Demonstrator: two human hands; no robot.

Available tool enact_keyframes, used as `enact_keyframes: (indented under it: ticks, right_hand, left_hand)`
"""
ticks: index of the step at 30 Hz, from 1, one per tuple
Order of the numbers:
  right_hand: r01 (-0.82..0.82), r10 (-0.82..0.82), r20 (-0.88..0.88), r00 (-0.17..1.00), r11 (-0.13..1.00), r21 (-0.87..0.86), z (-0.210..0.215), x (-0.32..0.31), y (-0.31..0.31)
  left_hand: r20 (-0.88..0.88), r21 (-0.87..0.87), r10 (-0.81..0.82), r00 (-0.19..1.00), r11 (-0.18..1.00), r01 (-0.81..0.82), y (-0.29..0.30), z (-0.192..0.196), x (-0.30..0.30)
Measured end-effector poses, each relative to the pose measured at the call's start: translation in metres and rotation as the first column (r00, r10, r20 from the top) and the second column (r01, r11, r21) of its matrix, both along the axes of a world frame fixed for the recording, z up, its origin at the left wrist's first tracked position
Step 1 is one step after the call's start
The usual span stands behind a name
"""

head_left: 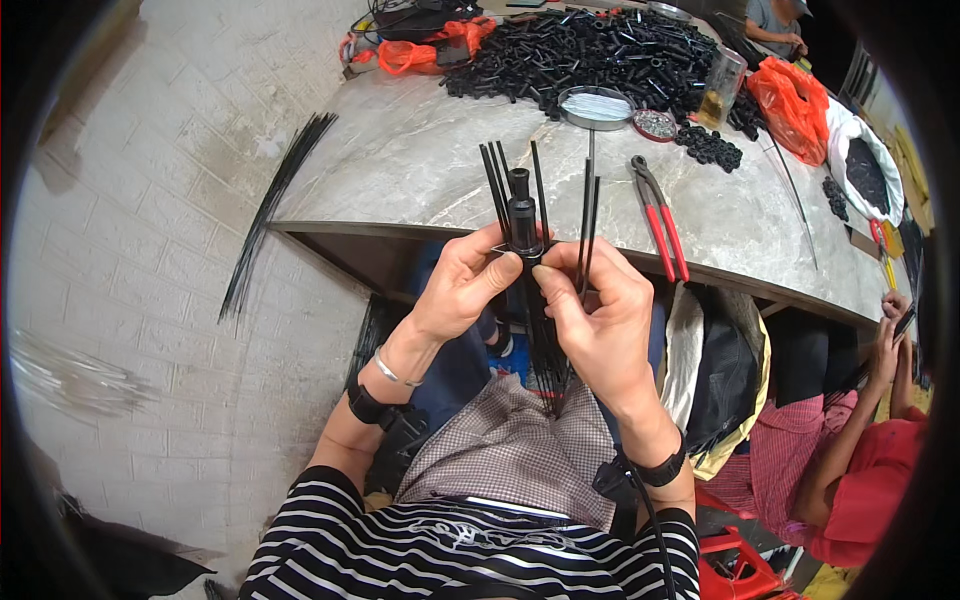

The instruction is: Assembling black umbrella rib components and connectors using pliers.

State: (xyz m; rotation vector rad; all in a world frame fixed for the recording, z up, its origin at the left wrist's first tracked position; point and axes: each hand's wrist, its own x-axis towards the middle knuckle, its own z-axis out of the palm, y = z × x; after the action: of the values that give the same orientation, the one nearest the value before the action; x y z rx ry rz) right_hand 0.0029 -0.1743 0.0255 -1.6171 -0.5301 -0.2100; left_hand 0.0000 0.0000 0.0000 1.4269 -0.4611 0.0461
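Over my lap, both hands are closed on a black tubular plastic fitting, which stands upright with a narrower top. Thin black rods hang in a bundle below it, and several others stick up around it. My left hand pinches the fitting's lower collar from the left, where a short bit of thin wire shows by the thumb. From the right, my right hand pinches the same collar, with a few rods rising between its fingers. What lies right under the fingertips is hidden. Red-handled pliers lie on the table beyond my right hand.
The grey table carries a large heap of black tubes, a round dish, a small red dish, a glass jar and orange bags. Loose rods overhang its left corner. A co-worker sits at right.
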Motion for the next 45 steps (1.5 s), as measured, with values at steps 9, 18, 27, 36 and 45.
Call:
enact_keyframes:
  ticks: [9, 18, 27, 36, 45]
  right_hand:
    - [0.022, -0.010, -0.129, 0.992, 0.995, 0.095, -0.008, 0.008, 0.004]
    - [-0.193, 0.269, -0.363, 0.892, 0.953, 0.232, 0.000, 0.022, -0.011]
    - [-0.330, 0.373, -0.320, 0.871, 0.926, 0.182, -0.011, 0.031, -0.014]
    - [-0.598, 0.747, -0.318, 0.583, 0.660, 0.455, -0.030, 0.032, -0.021]
    - [-0.736, 0.835, -0.221, 0.504, 0.549, 0.397, -0.038, 0.034, -0.036]
  left_hand:
    - [0.010, -0.083, 0.026, 1.000, 0.996, -0.025, -0.004, -0.002, 0.001]
    - [0.096, 0.101, 0.017, 0.995, 0.995, -0.026, -0.003, 0.007, -0.003]
    - [0.037, 0.074, -0.034, 0.999, 0.997, 0.031, 0.001, 0.010, -0.005]
    - [0.227, 0.144, -0.113, 0.967, 0.986, 0.082, 0.005, 0.008, 0.014]
    - [0.099, 0.074, -0.350, 0.931, 0.936, 0.344, -0.007, 0.016, 0.026]
